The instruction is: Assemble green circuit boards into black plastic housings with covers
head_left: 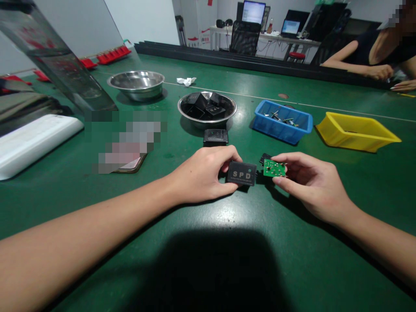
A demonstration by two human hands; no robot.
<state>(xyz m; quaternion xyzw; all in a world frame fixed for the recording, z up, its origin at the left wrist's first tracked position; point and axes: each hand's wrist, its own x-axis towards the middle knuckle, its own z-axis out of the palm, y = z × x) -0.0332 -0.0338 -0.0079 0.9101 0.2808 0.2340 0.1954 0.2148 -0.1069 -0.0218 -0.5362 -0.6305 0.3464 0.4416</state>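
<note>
My left hand (pixel 211 175) grips a black box marked SPD (pixel 242 173) between thumb and fingers, its lettered face toward me. Just to the right, my right hand (pixel 312 184) pinches a small green circuit board (pixel 274 168) by its edge, solder side showing. The board and the box are close, with a narrow gap between them. A small black part (pixel 265 158) shows behind the board; whether it is attached I cannot tell. Beyond my left hand, another black case (pixel 216 136) lies on the green table (pixel 208 268).
Behind stand a metal bowl (pixel 234 113) of black cases, a second metal bowl (pixel 136 93), a blue bin (pixel 279 129) with small parts and a yellow bin (pixel 360 141). At left are a phone (pixel 141 162) and a white bar (pixel 39 141). A person sits across at right.
</note>
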